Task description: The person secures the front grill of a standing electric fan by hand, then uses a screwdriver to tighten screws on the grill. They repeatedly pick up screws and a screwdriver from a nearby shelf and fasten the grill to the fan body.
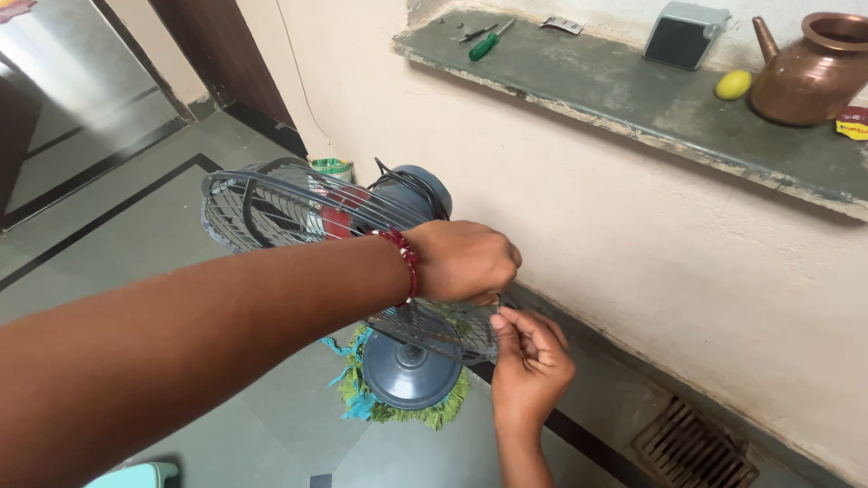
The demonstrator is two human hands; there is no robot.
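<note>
With my left hand [461, 260] clamped on the fan [362, 235] guard's rim and my right hand [529, 361] pinching what looks like a small clip just beneath, I judge a slip could spring the wire guard loose.

Red-yellow packet [853, 123] at shelf's [633, 99] end

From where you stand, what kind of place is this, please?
Probably a room in a home: a tiled floor, a stone wall shelf with a copper pot and a lemon, and a table fan under both hands.
</note>
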